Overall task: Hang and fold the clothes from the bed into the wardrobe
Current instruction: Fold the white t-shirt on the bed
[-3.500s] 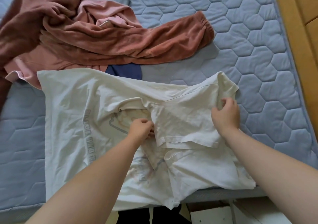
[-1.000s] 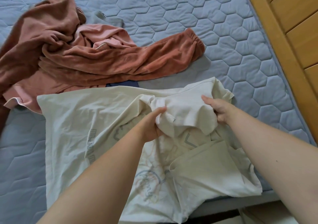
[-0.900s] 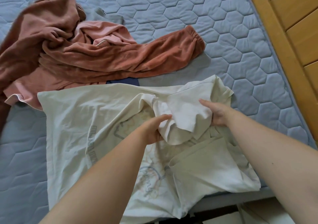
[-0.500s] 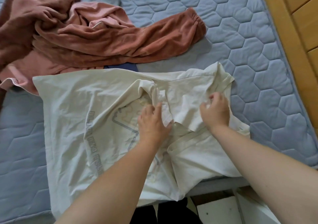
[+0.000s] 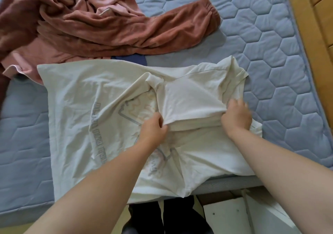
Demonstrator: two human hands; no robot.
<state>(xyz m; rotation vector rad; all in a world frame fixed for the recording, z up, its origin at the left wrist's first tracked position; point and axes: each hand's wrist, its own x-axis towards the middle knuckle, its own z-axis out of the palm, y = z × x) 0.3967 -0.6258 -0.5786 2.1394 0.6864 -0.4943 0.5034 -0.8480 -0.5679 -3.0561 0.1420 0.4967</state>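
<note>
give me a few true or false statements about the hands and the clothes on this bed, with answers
1. The left hand and right hand both grip a folded-over flap of the cream printed cotton t-shirt. True.
2. The rust-brown fleece garment lies on top of the t-shirt. False: it lies crumpled beyond the t-shirt, on the blue quilted mattress.
3. The t-shirt's near edge hangs over the mattress edge. True.
4. The t-shirt is on a hanger. False: it lies spread on the mattress, with no hanger in view.
5. A patch of navy cloth shows between the fleece garment and the t-shirt. True.
</note>
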